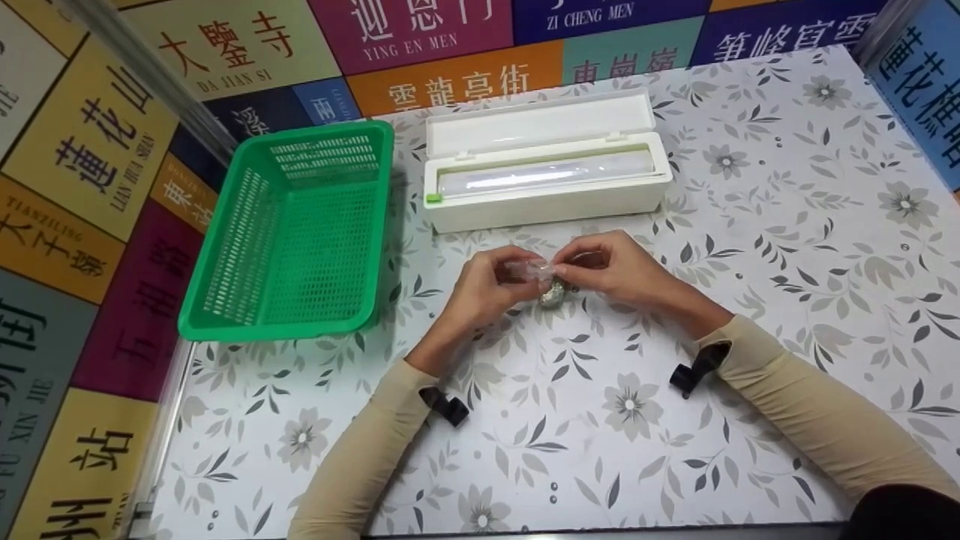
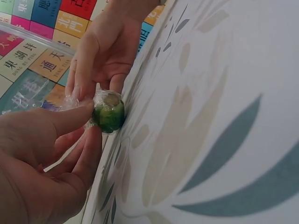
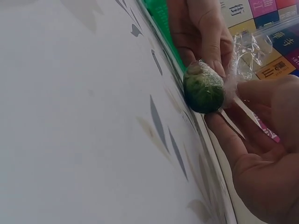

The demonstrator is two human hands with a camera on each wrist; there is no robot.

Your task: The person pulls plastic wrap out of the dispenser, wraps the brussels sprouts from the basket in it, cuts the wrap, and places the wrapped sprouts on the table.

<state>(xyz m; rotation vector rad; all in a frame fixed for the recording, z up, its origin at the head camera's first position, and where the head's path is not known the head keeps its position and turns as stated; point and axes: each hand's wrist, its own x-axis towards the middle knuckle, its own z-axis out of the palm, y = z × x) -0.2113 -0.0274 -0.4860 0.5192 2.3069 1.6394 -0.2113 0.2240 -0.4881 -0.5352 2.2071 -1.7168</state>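
Note:
A Brussels sprout point(image 1: 553, 295), green with a pale cut stem end, is wrapped in clear cling film and sits low over the table in front of me. Loose film point(image 3: 247, 53) bunches up on one side of it. With thumb and fingers my left hand point(image 1: 486, 286) pinches the gathered film right beside the sprout point(image 2: 110, 112). From the other side my right hand point(image 1: 613, 268) pinches the film at the same twist, its fingertips against the wrapped sprout point(image 3: 203, 88).
Behind the hands stands a white cling film box point(image 1: 547, 212) with its lid raised and a film roll point(image 1: 547, 171) inside. A green plastic basket point(image 1: 281, 330) is to the left. Flower-patterned covering spreads over the table point(image 1: 750, 247), with lettered panels point(image 1: 442, 82) behind.

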